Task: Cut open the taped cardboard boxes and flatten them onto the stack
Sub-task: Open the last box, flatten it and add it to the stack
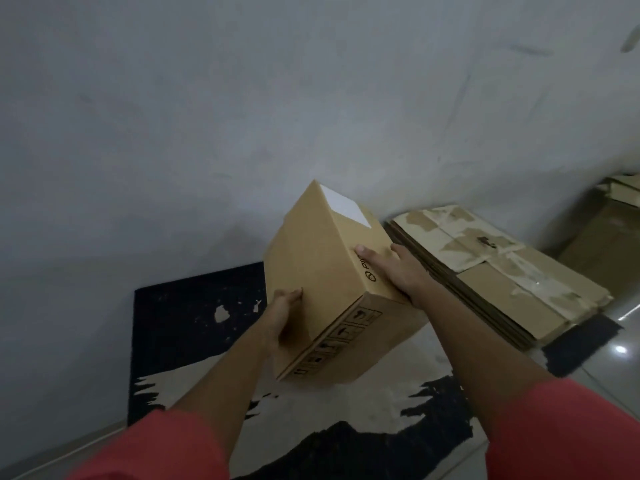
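The box [325,271] is off the ground, tilted with one corner up and clasped between both hands. The left hand [282,317] grasps its lower left side, with the thumb pressed on the face and the other fingers hidden under the box. The right hand [391,268] grasps the upper right edge, thumb flat on the top face and fingers folded down the far side, out of sight. A white label [346,204] sits on the top face beyond the right thumb. Black printed symbols run along the narrow face between the two hands.

Below the left fingers and the box lies a rug [194,317], dark with cream patches. It is spread against a bare grey wall [207,116] that fills the view past the fingertips. Just beyond the right fingers, partly covered by that hand and forearm, is a stack [502,282] of flattened cardboard. It rests partly on the rug's right corner, and its top sheet is marked with torn tape scraps. Further right of those fingers, glossy floor tiles [628,327] reflect light. More cardboard [620,188] sits in the corner, cut off by the frame edge. Red sleeves [156,445] cover both arms near the camera.
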Demonstrator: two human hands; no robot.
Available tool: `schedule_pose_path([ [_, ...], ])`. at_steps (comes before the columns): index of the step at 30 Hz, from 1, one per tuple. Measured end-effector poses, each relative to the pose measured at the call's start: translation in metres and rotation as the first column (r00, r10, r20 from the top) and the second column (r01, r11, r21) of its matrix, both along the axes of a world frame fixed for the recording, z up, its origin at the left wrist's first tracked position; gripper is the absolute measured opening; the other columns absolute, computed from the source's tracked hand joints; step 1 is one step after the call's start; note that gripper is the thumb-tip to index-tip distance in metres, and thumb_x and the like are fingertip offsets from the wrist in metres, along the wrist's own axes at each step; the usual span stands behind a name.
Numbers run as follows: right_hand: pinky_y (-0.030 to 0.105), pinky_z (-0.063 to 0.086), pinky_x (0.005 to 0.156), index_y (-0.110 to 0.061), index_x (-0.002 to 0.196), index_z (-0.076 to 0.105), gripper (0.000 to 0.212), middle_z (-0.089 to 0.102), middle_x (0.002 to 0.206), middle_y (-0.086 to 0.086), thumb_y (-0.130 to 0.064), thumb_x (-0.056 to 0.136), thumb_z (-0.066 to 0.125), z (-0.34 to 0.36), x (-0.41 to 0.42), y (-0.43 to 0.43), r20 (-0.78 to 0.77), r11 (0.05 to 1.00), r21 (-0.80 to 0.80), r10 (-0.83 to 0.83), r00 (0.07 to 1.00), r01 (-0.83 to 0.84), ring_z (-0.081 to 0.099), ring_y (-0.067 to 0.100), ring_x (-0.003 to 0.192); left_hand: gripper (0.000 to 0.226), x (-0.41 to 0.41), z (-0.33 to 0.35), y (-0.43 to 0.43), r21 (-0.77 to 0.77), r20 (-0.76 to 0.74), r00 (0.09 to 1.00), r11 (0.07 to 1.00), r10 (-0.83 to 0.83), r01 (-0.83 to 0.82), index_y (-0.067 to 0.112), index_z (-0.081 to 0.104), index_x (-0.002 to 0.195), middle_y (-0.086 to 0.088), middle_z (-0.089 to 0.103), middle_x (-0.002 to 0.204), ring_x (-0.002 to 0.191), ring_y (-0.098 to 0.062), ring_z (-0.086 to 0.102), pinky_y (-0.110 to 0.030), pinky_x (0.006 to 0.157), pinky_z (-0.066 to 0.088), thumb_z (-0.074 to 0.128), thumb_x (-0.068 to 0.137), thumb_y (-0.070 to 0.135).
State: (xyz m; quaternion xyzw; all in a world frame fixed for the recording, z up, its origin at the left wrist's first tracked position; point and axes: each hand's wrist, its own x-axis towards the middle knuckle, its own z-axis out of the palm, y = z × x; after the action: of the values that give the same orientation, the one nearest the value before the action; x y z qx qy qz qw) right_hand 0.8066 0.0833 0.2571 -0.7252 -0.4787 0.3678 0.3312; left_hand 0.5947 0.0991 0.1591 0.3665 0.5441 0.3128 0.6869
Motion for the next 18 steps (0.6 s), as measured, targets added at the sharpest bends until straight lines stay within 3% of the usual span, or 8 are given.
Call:
schedule_pose_path([
  [2,0.044,0.03,0.11,-0.019,0.15,0.024,0.112,0.029,0.153,0.006,-0.077,0.063,0.063,-0.007,0.014,0.016,0.051,1.0,-0.013,0.014,0.999,-0.014,0.035,0.028,0.136,0.041,0.013,-0.007,0.004,-0.077,0.054,0.998,0.997,0.022,-0.018,0.021,0.044,0.12,-0.004,0.048,0.131,0.116,-0.024,0.046,-0.042,0.105,0.034,0.052,0.091,0.048],
  [6,0.048,0.03,0.111,-0.02,0.148,0.029,0.105,0.03,0.153,0.007,-0.072,0.065,0.066,-0.02,0.038,0.045,0.07,0.996,-0.046,0.083,0.994,-0.079,0.035,0.027,0.135,0.033,0.036,-0.017,0.014,-0.14,0.069,0.993,0.987,0.093,-0.083,0.023,0.039,0.121,-0.001,0.051,0.107,0.091,-0.016,0.049,-0.035,0.086,0.037,0.045,0.097,0.044],
  [9,0.047,0.032,0.109,-0.024,0.147,0.033,0.104,0.031,0.152,0.006,-0.074,0.062,0.067,-0.028,0.059,0.06,0.093,0.99,-0.065,0.13,0.987,-0.125,0.036,0.027,0.135,0.037,0.055,-0.02,0.019,-0.127,0.069,0.984,0.98,0.162,-0.153,0.021,0.042,0.128,-0.007,0.055,0.116,0.095,-0.019,0.053,-0.034,0.074,0.043,0.042,0.099,0.043],
  [12,0.045,0.035,0.107,-0.028,0.145,0.035,0.1,0.029,0.149,0.007,-0.073,0.062,0.069,-0.03,0.071,0.076,0.181,0.979,-0.062,0.201,0.963,-0.193,0.035,0.03,0.134,0.05,0.077,-0.023,0.024,-0.143,0.068,0.97,0.964,0.234,-0.222,0.015,0.041,0.143,-0.024,0.048,0.139,0.104,-0.032,0.057,-0.039,0.084,0.048,0.036,0.101,0.043],
  [14,0.047,0.034,0.108,-0.028,0.142,0.037,0.095,0.03,0.145,0.008,-0.07,0.063,0.071,-0.032,0.075,0.086,0.248,0.961,-0.049,0.275,0.929,-0.271,0.033,0.031,0.133,0.057,0.087,-0.028,0.026,-0.128,0.057,0.956,0.952,0.288,-0.279,0.015,0.038,0.146,-0.027,0.039,0.144,0.085,-0.03,0.06,-0.038,0.077,0.052,0.039,0.099,0.045],
  [15,0.048,0.034,0.108,-0.028,0.14,0.039,0.091,0.03,0.144,0.007,-0.066,0.065,0.072,-0.033,0.076,0.089,0.275,0.949,-0.037,0.312,0.91,-0.314,0.033,0.031,0.132,0.055,0.09,-0.033,0.029,-0.113,0.043,0.945,0.941,0.325,-0.318,0.018,0.042,0.143,-0.028,0.046,0.139,0.076,-0.025,0.057,-0.037,0.072,0.052,0.044,0.095,0.043],
  [18,0.045,0.036,0.106,-0.024,0.139,0.038,0.085,0.036,0.14,0.003,-0.051,0.069,0.077,-0.038,0.081,0.094,0.222,0.918,0.01,0.385,0.896,-0.397,0.038,0.025,0.128,0.035,0.095,-0.033,0.033,0.024,-0.208,0.857,0.879,0.471,-0.477,0.015,0.044,0.125,-0.014,0.058,0.115,0.087,-0.023,0.055,-0.038,0.061,0.05,0.057,0.093,0.018],
])
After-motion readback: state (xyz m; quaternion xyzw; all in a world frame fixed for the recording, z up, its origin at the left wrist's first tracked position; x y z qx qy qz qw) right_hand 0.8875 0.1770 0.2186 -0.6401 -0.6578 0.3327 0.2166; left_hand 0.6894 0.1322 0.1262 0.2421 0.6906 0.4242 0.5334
